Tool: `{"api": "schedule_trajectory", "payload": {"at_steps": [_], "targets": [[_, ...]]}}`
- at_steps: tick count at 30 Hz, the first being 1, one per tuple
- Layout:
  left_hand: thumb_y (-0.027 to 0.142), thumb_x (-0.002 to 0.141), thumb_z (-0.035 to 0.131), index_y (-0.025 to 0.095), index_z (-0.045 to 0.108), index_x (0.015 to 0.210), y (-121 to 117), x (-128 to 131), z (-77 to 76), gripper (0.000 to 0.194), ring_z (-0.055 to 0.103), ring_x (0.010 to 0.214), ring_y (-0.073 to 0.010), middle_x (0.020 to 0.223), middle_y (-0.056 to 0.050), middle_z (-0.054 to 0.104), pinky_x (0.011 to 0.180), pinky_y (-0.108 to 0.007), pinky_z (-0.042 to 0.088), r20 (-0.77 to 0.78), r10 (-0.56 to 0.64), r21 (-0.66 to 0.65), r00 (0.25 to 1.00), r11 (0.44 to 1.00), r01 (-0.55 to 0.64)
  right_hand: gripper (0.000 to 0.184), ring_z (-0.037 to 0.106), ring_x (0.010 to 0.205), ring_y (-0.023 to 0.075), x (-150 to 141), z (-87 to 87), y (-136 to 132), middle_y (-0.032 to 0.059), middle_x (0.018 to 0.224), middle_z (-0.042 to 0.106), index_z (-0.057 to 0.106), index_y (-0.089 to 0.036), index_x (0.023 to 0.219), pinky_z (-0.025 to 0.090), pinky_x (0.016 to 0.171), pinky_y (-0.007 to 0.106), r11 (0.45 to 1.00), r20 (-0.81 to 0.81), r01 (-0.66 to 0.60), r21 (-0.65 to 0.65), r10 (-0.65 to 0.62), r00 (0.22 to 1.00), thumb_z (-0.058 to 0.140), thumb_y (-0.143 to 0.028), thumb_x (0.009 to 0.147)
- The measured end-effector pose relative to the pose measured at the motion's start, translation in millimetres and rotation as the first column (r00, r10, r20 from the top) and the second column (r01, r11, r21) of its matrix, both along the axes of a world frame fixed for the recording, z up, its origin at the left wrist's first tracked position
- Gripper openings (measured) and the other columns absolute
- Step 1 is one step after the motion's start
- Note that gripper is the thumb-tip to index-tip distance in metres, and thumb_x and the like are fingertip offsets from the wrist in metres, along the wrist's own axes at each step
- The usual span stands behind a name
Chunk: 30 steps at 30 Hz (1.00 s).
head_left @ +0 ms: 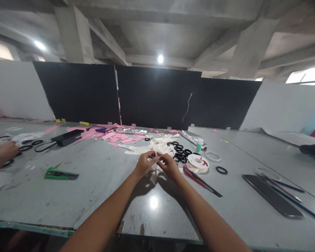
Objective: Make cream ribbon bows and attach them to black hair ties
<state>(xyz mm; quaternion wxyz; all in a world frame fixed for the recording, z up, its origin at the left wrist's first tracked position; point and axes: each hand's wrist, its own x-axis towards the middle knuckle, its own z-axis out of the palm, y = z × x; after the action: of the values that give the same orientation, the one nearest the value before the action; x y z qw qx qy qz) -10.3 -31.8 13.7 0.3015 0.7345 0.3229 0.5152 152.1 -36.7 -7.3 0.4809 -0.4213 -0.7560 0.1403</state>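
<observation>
My left hand [145,163] and my right hand [170,166] meet over the middle of the table, fingertips pinched close together. Between them is a narrow white ribbon strip [155,153]; a pale end [153,177] hangs below the fingers. How the strip is folded there is too small to tell. Just beyond my hands lies a heap of cream ribbon strips [162,141]. Several black rings [182,154] are piled to the right of the heap. A white ribbon spool [198,161] lies near my right hand, beside a red and black utility knife [203,182].
Left are a green utility knife [61,174], a black box [68,137] with a cord and another person's hand [6,152]. Pink scraps [120,137] and foil [132,131] lie behind. Rightward are a green glue bottle [199,145], a single black ring [221,170] and a dark flat case [271,196].
</observation>
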Motion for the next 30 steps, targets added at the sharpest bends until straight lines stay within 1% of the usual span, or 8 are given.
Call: {"api": "schedule_trajectory", "payload": {"at_steps": [4, 10, 13, 16, 19, 21, 25, 30], "targets": [[0.039, 0.082, 0.056, 0.013, 0.068, 0.091, 0, 0, -2.7, 0.03, 0.059, 0.075, -0.0155, 0.083, -0.005, 0.067, 0.072, -0.025, 0.044, -0.07, 0.039, 0.034, 0.997, 0.999, -0.036, 0.033, 0.054, 0.072, 0.0141, 0, 4.2, -5, 0.0041, 0.091, 0.061, 0.056, -0.019, 0.112, 0.045, 0.067, 0.028, 0.999, -0.138, 0.03, -0.027, -0.033, 0.99, 0.054, -0.023, 0.079], [0.043, 0.085, 0.053, 0.015, 0.069, 0.083, -3, 1, -4.9, 0.033, 0.057, 0.073, -0.016, 0.078, -0.004, 0.067, 0.07, -0.025, 0.042, -0.286, 0.008, 0.118, 0.958, 0.993, 0.027, 0.017, 0.057, 0.073, 0.0156, 0, 2.8, 1, 0.004, 0.085, 0.063, 0.064, -0.018, 0.086, 0.047, 0.066, 0.028, 0.994, -0.216, -0.068, -0.085, 0.049, 0.975, 0.057, -0.032, 0.078], [0.041, 0.085, 0.052, 0.015, 0.069, 0.084, -2, 1, -6.5, 0.03, 0.058, 0.074, -0.0163, 0.081, -0.004, 0.068, 0.071, -0.026, 0.043, -0.293, 0.015, 0.113, 0.956, 0.993, 0.019, 0.028, 0.058, 0.069, 0.015, 0, 1.1, 2, 0.0031, 0.083, 0.063, 0.061, -0.018, 0.102, 0.047, 0.062, 0.027, 0.992, -0.265, -0.072, -0.102, 0.043, 0.963, 0.059, -0.031, 0.077], [0.035, 0.083, 0.056, 0.016, 0.067, 0.082, 0, 1, -9.3, 0.022, 0.058, 0.075, -0.0163, 0.081, -0.004, 0.066, 0.071, -0.026, 0.043, -0.279, 0.052, 0.143, 0.959, 0.99, -0.012, 0.034, 0.057, 0.067, 0.0151, -1, 4.7, -3, 0.0039, 0.085, 0.063, 0.059, -0.021, 0.111, 0.048, 0.06, 0.028, 0.999, -0.205, -0.012, -0.03, 0.005, 0.979, 0.059, -0.029, 0.078], [0.027, 0.079, 0.059, 0.016, 0.067, 0.084, 1, 2, -11.3, 0.015, 0.058, 0.076, -0.0169, 0.079, -0.004, 0.065, 0.072, -0.027, 0.043, -0.263, 0.059, 0.166, 0.963, 0.986, -0.015, 0.019, 0.06, 0.076, 0.0178, 0, 9.7, -10, 0.0063, 0.091, 0.065, 0.066, -0.023, 0.097, 0.049, 0.065, 0.031, 0.997, -0.097, 0.013, 0.078, -0.005, 0.995, 0.054, -0.03, 0.083], [0.024, 0.08, 0.057, 0.016, 0.066, 0.094, -1, 4, -11.1, 0.019, 0.059, 0.078, -0.0167, 0.082, -0.004, 0.065, 0.074, -0.027, 0.045, -0.244, 0.01, 0.152, 0.97, 0.988, 0.028, 0.016, 0.06, 0.085, 0.0194, 2, 12.1, -12, 0.0065, 0.096, 0.064, 0.067, -0.023, 0.091, 0.05, 0.068, 0.031, 0.992, -0.071, 0.028, 0.127, -0.019, 0.997, 0.053, -0.029, 0.085], [0.025, 0.083, 0.054, 0.016, 0.063, 0.111, -3, 6, -9.1, 0.03, 0.059, 0.078, -0.0153, 0.09, -0.006, 0.065, 0.074, -0.026, 0.046, -0.203, -0.058, 0.127, 0.977, 0.988, 0.085, 0.012, 0.058, 0.089, 0.0193, 2, 14.4, -13, 0.0064, 0.098, 0.061, 0.064, -0.023, 0.089, 0.05, 0.067, 0.03, 0.988, -0.039, 0.035, 0.149, -0.03, 0.999, 0.053, -0.026, 0.085], [0.028, 0.084, 0.054, 0.016, 0.064, 0.109, -4, 5, -8.8, 0.03, 0.058, 0.074, -0.0151, 0.09, -0.006, 0.067, 0.069, -0.025, 0.044, -0.258, 0.01, 0.136, 0.966, 0.99, 0.026, 0.01, 0.054, 0.079, 0.0182, 3, 11.1, -6, 0.0052, 0.09, 0.057, 0.06, -0.021, 0.088, 0.049, 0.063, 0.03, 0.989, -0.006, 0.073, 0.131, -0.073, 0.997, 0.059, -0.026, 0.079]]}}
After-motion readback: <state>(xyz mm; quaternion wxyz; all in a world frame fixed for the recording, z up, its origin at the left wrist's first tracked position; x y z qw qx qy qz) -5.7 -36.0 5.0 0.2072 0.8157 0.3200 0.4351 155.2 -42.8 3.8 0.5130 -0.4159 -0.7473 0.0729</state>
